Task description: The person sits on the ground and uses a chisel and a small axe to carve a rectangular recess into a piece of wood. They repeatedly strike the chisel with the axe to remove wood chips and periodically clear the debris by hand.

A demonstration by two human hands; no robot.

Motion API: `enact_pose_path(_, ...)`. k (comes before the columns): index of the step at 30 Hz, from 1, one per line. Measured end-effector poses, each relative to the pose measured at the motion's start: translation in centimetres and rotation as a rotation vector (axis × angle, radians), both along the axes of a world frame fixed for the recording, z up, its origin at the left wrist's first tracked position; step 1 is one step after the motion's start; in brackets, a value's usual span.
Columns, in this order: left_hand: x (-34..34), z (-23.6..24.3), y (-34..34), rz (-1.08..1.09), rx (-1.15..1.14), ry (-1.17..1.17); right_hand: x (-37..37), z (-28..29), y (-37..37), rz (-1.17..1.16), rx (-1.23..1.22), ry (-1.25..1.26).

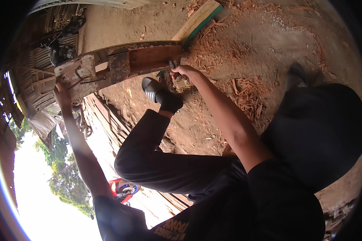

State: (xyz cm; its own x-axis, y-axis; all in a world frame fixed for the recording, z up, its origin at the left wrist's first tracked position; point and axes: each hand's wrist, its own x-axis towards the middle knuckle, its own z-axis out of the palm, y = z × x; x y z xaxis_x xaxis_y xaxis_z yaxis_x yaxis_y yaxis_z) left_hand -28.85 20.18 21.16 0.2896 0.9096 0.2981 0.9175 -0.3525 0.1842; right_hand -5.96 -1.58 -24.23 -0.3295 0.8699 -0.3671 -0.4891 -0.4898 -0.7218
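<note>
A long, worn wooden board (118, 69) stretches across the upper left, with a reddish-brown recess toward its right end. On its left part is a pale, scuffed panel (81, 71) with a thin bent metal rod on it. My left hand (61, 94) is closed on the board's left end. Near the right end, my right hand (184, 72) is closed around a short dark tool (172, 64); its working end and kind are unclear. Just below that hand is a frayed, straw-coloured piece of wood (182, 85).
A green-edged timber (201, 22) lies beyond the board's right end. Reddish wood shavings (247, 96) litter the dirt ground. My sandalled foot (152, 89) is beneath the board. Stacked planks (108, 116), a dark motorbike (62, 50) and a red one (122, 189) stand at the left.
</note>
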Motion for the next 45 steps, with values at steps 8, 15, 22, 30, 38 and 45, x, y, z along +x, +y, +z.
enact_pose_path(8,2.3,-0.4,-2.4,-0.071,-0.037,-0.167,1.2,14.9,1.4,0.041,0.013,0.375)
enact_pose_path(15,2.8,-0.7,-2.6,-0.044,0.000,-0.058,2.4,13.2,-0.5,0.204,0.117,0.508)
enact_pose_path(22,2.9,-1.4,-2.8,0.001,-0.090,-0.183,2.0,11.4,0.4,0.211,0.124,0.383)
enact_pose_path(30,-0.7,-0.4,0.4,-0.223,0.021,-0.064,1.8,10.5,-2.3,0.089,-0.011,0.368)
enact_pose_path(38,0.2,-0.1,-0.6,-0.147,-0.045,-0.132,3.6,12.5,2.0,0.183,0.317,0.395)
enact_pose_path(45,2.5,0.2,-2.7,0.019,-0.114,-0.216,3.7,11.7,2.9,0.183,0.319,0.354)
